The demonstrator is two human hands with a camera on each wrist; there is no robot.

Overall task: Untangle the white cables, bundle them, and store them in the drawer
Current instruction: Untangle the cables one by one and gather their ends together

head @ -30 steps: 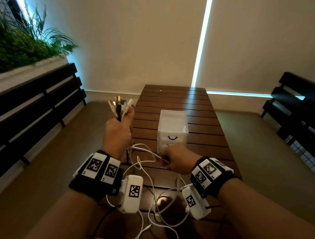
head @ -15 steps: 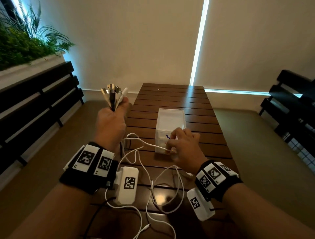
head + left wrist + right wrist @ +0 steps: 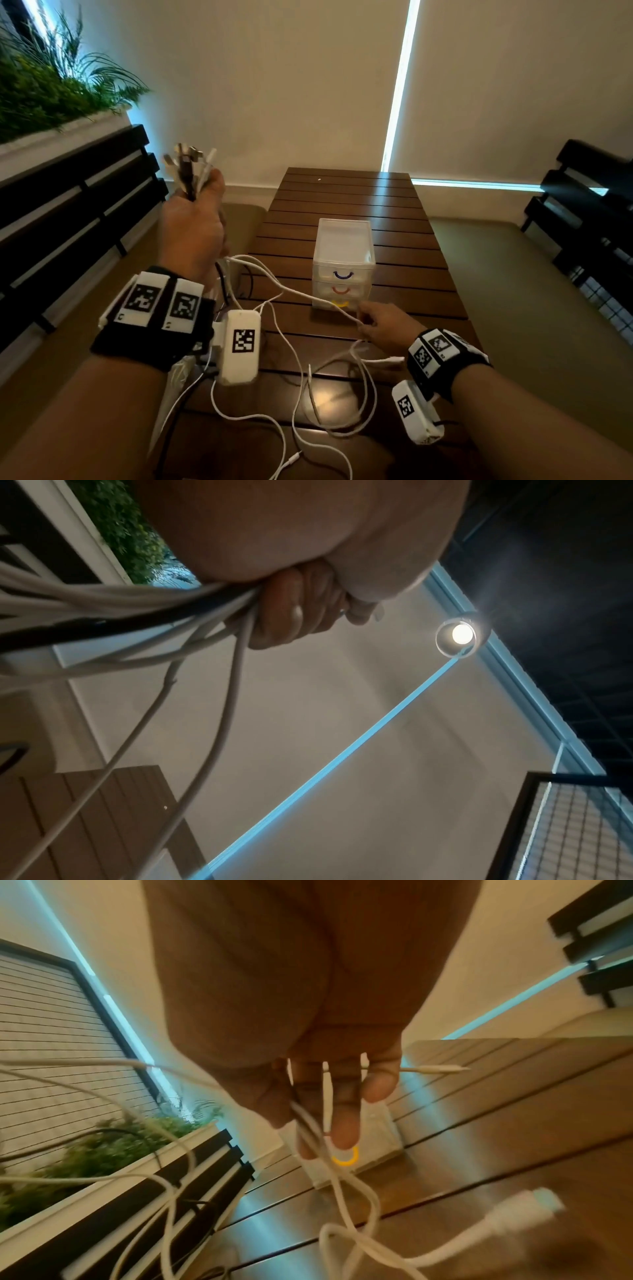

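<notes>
My left hand [image 3: 193, 228] is raised left of the wooden table [image 3: 414, 240]. It grips a bunch of white cables and one black cable [image 3: 137, 601], with the plug ends [image 3: 190, 168] sticking up above the fist. The cables hang down in loose loops [image 3: 342, 394] onto the near table. My right hand [image 3: 380, 325] pinches one white cable [image 3: 342, 1183] between thumb and fingers, just in front of the drawer unit. That small clear drawer unit [image 3: 342, 260] has blue, red and yellow handles, and its drawers look closed. A white plug [image 3: 527, 1207] lies blurred near the right hand.
Dark slatted benches stand on the left [image 3: 68, 205] and right [image 3: 589, 212] of the table. A planter with green plants [image 3: 51, 92] sits above the left bench. The far half of the table behind the drawer unit is bare wood.
My right hand has slid back along the white cable, from the drawer front toward me and to the right. My left hand has lifted the plug bunch higher and further left.
</notes>
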